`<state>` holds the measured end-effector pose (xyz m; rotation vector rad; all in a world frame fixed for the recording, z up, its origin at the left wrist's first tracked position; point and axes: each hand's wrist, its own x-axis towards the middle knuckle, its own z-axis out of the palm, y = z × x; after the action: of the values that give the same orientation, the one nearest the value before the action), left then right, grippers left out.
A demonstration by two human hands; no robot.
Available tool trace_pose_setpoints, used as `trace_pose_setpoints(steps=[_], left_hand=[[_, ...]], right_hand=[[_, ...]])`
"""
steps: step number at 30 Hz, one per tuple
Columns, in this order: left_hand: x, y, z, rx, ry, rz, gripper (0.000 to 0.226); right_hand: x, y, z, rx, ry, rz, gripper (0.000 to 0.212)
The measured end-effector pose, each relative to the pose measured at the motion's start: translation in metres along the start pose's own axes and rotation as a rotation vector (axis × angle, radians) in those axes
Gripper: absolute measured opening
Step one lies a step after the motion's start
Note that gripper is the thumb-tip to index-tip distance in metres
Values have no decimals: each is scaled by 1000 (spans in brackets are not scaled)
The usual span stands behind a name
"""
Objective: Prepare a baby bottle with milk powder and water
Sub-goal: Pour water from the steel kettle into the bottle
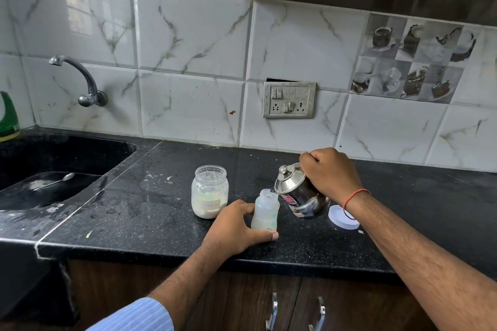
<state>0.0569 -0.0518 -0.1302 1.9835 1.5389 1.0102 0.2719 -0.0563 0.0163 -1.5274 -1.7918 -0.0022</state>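
Note:
A small clear baby bottle stands uncapped on the black counter, with pale liquid in its lower part. My left hand grips it low down, thumb in front. My right hand holds a steel kettle by its handle, tilted left so the spout sits at the bottle's mouth. To the left of the bottle, a lidless clear jar holds white milk powder. A white lid lies flat on the counter to the right of the kettle, partly behind my right wrist.
A black sink at the left has a spoon lying in it, under a wall tap. A green bottle stands at the far left edge. A switch plate is on the tiled wall. Cabinet handles sit below the counter.

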Motion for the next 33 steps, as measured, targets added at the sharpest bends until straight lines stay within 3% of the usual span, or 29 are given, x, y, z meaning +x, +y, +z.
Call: trace_pose_setpoints(steps=[33], left_hand=[[-3, 3, -1, -7, -7, 15, 74]], right_hand=[[2, -4, -4, -52, -39, 11, 52]])
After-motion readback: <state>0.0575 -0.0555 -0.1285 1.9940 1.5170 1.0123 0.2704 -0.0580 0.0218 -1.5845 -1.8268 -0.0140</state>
